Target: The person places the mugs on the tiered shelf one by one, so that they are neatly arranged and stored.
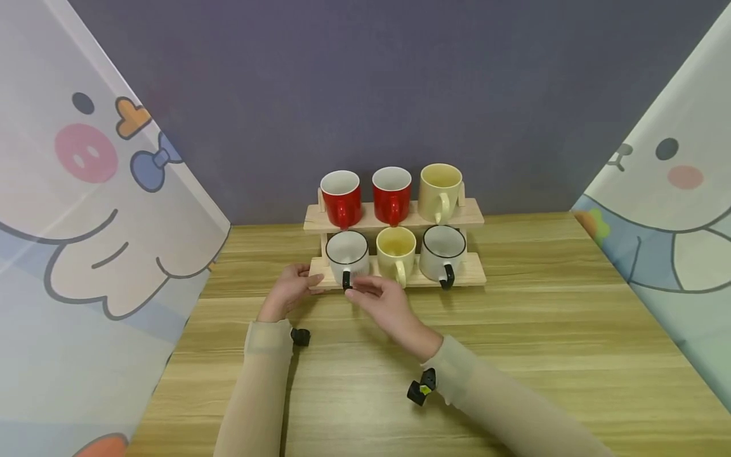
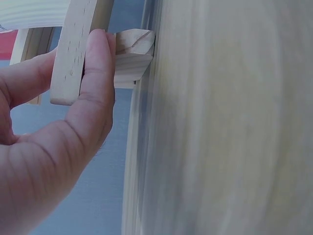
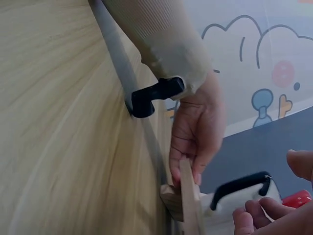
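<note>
A two-tier wooden rack [image 1: 471, 270] stands against the back wall with mugs on both tiers. My left hand [image 1: 289, 291] grips the left end of its lower board; in the left wrist view the thumb and fingers pinch the board's edge [image 2: 73, 58]. On the lower tier's left sits a white mug [image 1: 348, 248] with a black rim and black handle [image 3: 242, 186]. Close to that handle is my right hand [image 1: 390, 311], its thumb and fingers apart with nothing held between them. A yellow mug [image 1: 395, 244] stands in the middle, and another white mug [image 1: 443, 249] on the right.
Above, the upper tier carries two red mugs, one on the left [image 1: 341, 202] and one in the middle [image 1: 391, 195], plus a pale yellow mug [image 1: 440, 190]. The wood-grain table [image 1: 548, 343] extends in front. Cartoon-printed panels [image 1: 114, 209] flank both sides.
</note>
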A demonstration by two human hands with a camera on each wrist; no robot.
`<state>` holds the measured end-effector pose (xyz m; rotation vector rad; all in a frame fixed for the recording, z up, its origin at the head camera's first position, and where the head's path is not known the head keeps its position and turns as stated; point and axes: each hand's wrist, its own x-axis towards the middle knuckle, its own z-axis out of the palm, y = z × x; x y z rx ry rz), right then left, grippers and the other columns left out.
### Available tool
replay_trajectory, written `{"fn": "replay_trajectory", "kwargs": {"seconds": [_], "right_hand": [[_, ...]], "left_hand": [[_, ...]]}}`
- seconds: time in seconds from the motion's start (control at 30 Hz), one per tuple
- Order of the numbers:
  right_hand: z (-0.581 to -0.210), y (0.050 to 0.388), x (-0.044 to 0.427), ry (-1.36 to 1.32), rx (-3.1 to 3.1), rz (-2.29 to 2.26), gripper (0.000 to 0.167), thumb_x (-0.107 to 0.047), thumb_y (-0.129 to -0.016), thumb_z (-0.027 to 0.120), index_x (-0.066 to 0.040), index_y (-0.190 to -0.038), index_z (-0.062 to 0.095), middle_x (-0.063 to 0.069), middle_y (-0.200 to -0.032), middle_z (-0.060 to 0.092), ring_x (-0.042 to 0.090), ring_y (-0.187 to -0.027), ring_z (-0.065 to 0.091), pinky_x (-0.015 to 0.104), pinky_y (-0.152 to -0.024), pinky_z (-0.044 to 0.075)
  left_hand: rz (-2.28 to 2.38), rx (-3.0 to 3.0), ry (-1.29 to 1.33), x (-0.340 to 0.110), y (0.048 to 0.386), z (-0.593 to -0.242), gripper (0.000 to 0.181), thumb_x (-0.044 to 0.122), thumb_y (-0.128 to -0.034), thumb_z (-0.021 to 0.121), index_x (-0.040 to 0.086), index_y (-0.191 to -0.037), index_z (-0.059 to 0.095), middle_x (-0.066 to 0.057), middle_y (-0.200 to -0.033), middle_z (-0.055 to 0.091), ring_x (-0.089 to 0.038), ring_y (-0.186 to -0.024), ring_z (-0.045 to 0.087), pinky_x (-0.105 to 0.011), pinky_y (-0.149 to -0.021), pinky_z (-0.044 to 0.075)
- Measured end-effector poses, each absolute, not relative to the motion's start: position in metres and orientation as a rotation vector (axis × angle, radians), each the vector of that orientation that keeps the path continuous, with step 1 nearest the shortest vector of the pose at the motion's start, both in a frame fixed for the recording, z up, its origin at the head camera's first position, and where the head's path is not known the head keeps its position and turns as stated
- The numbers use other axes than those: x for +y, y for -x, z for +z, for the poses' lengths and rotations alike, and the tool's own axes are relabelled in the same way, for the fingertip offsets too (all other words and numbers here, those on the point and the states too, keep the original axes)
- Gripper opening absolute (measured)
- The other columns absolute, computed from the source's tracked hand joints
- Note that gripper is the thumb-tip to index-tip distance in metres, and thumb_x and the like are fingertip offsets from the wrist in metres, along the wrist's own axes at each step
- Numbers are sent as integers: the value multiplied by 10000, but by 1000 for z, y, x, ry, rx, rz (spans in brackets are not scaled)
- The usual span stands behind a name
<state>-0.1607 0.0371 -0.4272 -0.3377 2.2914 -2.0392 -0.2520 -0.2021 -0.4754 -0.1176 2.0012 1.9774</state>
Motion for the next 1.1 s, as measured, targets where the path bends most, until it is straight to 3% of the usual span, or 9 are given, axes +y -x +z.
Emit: {"fn": "replay_trajectory", "kwargs": {"seconds": [0.37, 0.67, 1.1], "right_hand": [[-409, 148, 90, 336, 2264, -2072, 357, -113, -934, 771, 57, -1236, 684, 157, -1174, 703, 251, -1075, 670, 291, -916, 579], [-397, 141, 140, 449, 2164, -2223, 301, 18, -952, 699, 141, -1222, 650, 276, -1186, 668, 197, -1055, 680, 302, -929, 576], [-387, 136, 214, 511, 2058, -2435, 310, 96, -990, 598, 211, -1275, 562, 170, -1193, 696, 215, -1135, 647, 269, -1002, 522]], "left_hand": [[1986, 1975, 117, -202, 252, -477, 573, -33, -1034, 561, -207, -1479, 245, -331, -1371, 435, -366, -1178, 533, -417, -941, 580], [1982, 1994, 136, -205, 252, -475, 589, -38, -1031, 562, -202, -1488, 229, -322, -1368, 426, -365, -1182, 515, -415, -935, 583], [1988, 2003, 123, -203, 253, -479, 571, -46, -1029, 561, -206, -1480, 250, -321, -1350, 439, -352, -1139, 542, -426, -927, 587]]}}
